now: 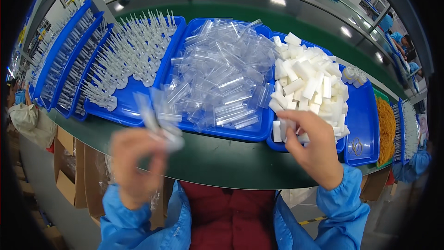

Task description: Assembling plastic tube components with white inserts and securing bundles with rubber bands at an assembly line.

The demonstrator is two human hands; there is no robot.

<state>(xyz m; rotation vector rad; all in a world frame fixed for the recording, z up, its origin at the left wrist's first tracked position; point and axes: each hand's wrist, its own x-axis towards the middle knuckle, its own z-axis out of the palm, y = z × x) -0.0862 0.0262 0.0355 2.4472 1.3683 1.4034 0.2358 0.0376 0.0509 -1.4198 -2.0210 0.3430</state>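
Observation:
My left hand (138,164), smeared by motion, is closed on a white stemmed part with a flat base (172,140). A pale, see-through shape runs up from that part; blur hides whether it is a clear plastic sleeve. My right hand (317,146) reaches to the near edge of a heap of white foam blocks (307,81), with thumb and forefinger pinched on one foam block (287,126). Between my hands lies a heap of clear plastic sleeves (222,69) in a blue tray (252,132). More stemmed parts (134,46) stand upright in the blue tray (122,111) at left.
Stacked blue trays (64,65) of stemmed parts lean at far left. Right of the foam, a blue tray (363,129) holds rubber bands (356,146) and clear rolls (354,75). Yellow rubber bands (385,132) fill another tray. Cardboard boxes (74,171) stand below the green table (222,166).

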